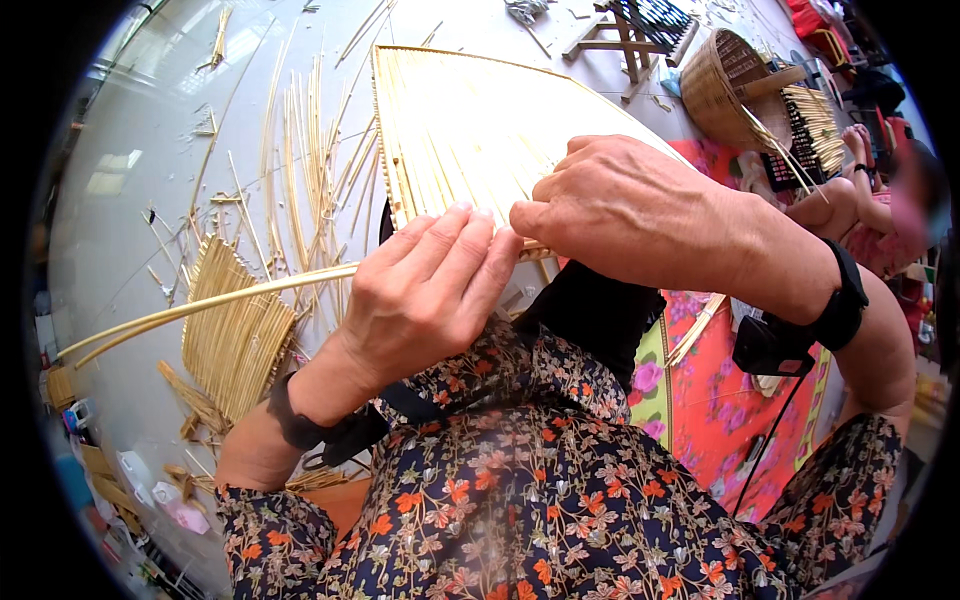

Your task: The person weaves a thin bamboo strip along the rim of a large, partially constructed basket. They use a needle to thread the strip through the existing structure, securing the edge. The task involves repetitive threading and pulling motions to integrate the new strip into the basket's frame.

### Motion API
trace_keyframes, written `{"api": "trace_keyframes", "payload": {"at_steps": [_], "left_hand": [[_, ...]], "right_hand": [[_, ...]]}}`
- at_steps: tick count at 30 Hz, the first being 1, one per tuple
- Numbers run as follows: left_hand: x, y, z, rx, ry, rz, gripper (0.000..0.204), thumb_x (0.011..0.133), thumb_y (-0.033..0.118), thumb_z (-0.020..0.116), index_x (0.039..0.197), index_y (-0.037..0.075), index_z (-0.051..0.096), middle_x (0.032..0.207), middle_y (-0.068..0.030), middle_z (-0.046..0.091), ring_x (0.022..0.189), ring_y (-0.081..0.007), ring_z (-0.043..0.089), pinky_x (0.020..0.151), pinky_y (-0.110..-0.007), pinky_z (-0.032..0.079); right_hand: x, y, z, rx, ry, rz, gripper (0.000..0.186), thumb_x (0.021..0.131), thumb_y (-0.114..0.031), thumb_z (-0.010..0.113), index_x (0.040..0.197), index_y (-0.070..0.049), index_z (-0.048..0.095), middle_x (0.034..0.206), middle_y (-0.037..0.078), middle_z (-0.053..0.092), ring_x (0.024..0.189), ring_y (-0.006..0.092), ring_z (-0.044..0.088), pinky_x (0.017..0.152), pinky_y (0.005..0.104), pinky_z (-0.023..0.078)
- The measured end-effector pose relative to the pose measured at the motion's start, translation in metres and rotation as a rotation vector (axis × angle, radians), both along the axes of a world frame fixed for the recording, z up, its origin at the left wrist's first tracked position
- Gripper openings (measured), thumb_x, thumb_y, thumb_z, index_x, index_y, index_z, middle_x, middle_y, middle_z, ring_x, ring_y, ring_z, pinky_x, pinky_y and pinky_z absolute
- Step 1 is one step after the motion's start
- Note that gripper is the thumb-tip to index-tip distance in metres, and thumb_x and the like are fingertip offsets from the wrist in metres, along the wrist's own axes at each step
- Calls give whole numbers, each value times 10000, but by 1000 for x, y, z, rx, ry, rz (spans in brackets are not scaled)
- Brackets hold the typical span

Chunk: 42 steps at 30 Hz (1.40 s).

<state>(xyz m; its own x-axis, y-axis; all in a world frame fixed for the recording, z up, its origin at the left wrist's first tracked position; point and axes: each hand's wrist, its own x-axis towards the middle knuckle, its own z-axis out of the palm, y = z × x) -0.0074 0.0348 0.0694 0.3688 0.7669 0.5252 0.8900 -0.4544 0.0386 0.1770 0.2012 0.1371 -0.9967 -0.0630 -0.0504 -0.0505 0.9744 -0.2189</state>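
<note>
A pale slatted panel point(480, 120) of thin cane or bamboo sticks lies over my lap, its bound near edge under my hands. My left hand point(420, 285) is closed over that edge, fingers together on top, thumb hidden. Two long pale cane strips point(200, 308) run out leftward from beneath this hand; their other ends are hidden. Just right of those fingertips, my right hand point(625, 205) is curled in a pinch at the same edge. What it pinches is covered by its own fingers.
Loose sticks point(310, 160) litter the floor at the left, beside another slatted panel point(235, 335). A woven basket point(725, 95) and a wooden stand point(630, 45) are at the far right. Another person point(870, 215) sits there. A red floral cloth point(710, 400) lies by my right side.
</note>
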Motion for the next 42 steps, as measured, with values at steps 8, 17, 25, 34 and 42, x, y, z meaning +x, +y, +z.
{"api": "trace_keyframes", "payload": {"at_steps": [8,17,25,34,42], "left_hand": [[-9,10,2,30,12,-51,255,936,107,727,1159,5,794,1081,-147,791,1018,-301,795,863,-403,646],[-9,6,1,46,-9,-77,251,925,125,761,1133,-12,792,1059,-149,785,1001,-308,792,850,-417,649],[-11,5,3,33,-10,-72,245,908,105,738,1123,12,811,1102,-136,796,1058,-308,794,866,-417,649],[-6,-5,3,61,-51,-53,246,897,116,729,1107,15,808,1097,-151,799,1060,-307,796,852,-410,654],[-3,2,-13,79,-78,-82,216,876,93,734,1054,-16,789,1069,-155,791,1046,-317,793,882,-417,656]], "right_hand": [[0,5,4,-18,23,-11,88,920,-92,668,923,-25,611,763,122,693,807,347,741,796,468,558],[2,0,-2,-94,59,-4,111,941,-97,641,918,-11,572,767,154,670,802,359,732,752,473,543],[2,-20,6,110,2,-44,111,954,-129,626,914,-51,557,743,59,597,746,268,667,764,393,513],[-2,-31,13,68,-60,-106,103,947,-90,629,918,8,624,713,125,692,722,305,756,674,429,562],[3,-29,-7,-95,-13,-125,93,954,-51,594,977,39,594,749,151,691,704,333,728,680,429,555]]}}
